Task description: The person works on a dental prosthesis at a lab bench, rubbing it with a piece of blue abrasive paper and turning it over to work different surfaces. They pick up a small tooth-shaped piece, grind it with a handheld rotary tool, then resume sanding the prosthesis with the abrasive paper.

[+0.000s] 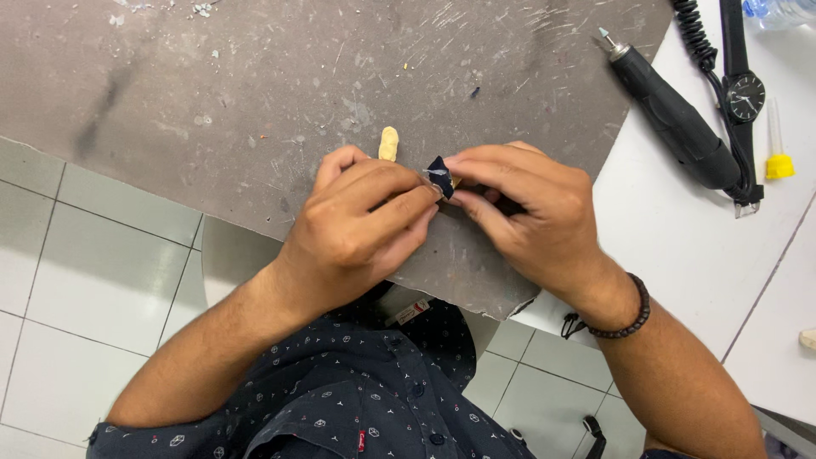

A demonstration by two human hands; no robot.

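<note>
near the middle of the frame, over the scratched grey-brown board (255,85) that lies on the white worktop (680,246), both hands meet; the left hand (353,229) has its fingers (408,206) clenched around a small pale cream carved piece (388,143), whose rounded end sticks up above the knuckles; the right hand (531,212) pinches a small dark blue scrap of abrasive sheet (439,176) between thumb and fingers, pressed just beside the left fingertips; by the look of it the step in hand is rubbing the piece smooth; the next move calls for a firm hold and short, light strokes; at the upper right of the frame lie a black rotary hand tool with a coiled cord (671,110), a black wristwatch (745,93) and a yellow-capped nozzle tip (777,153), all well apart from the hands.
</note>
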